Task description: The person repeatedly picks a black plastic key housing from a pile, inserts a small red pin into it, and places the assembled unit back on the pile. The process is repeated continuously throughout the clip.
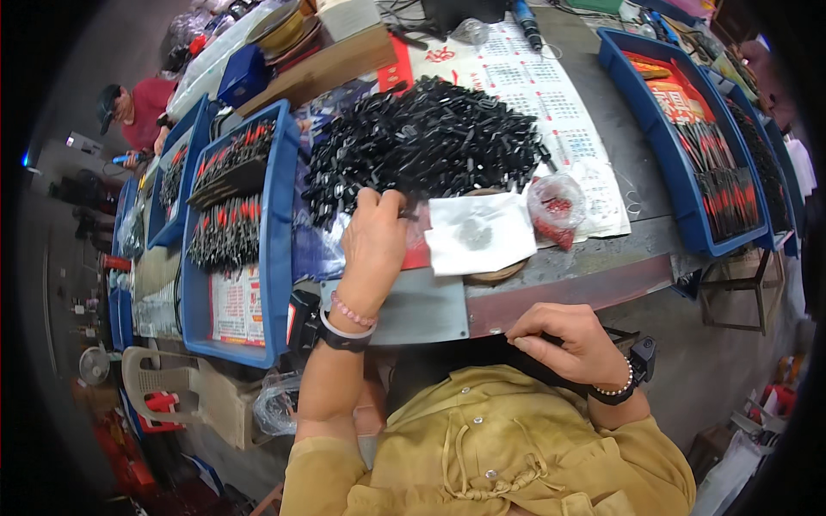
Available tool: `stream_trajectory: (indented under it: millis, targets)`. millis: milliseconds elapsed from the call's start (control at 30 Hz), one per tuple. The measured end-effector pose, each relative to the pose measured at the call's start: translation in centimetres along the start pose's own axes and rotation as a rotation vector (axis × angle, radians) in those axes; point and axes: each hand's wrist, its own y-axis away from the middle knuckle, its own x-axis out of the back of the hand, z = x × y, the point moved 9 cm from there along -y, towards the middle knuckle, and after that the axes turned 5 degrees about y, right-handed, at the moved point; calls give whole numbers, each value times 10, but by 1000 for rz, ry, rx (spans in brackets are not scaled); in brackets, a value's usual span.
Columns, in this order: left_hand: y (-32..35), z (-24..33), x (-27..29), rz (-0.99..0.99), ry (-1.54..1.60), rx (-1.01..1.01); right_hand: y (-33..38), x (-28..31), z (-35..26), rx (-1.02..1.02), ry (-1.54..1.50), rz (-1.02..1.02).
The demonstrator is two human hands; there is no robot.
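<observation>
My left hand (376,236) is closed in a pinch at the near edge of a big heap of small black parts (426,138). A small dark piece (411,216), blurred, shows at its fingertips. Near the table's front edge, my right hand (564,340) is curled with thumb and fingers together; whatever is between them is too small or hidden. Between the hands, a white sheet (447,254) with a greyish patch in its middle lies over a round wooden board (499,274). Beside it sits a clear plastic bag (555,189) holding tiny red pieces.
At left, a blue tray (280,284) holds rows of black and red pieces; another blue tray (736,241) stands at right. A wooden box (327,69) is behind the heap. A printed sheet (572,112) covers part of the table. A person (146,116) sits at far left.
</observation>
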Motion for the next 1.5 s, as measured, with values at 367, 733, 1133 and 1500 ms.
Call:
stream_trajectory:
  millis: [367,733,1133,1500]
  targets:
    - [29,6,43,276,377,-18,-6,79,0,-5,278,376]
    - [33,-34,38,318,625,115,-62,102,16,-26,715,317]
    - [71,-23,58,352,1097,152,-89,77,62,-193,1183,27]
    - [111,39,0,-179,1658,343,-88,79,61,-187,1083,20]
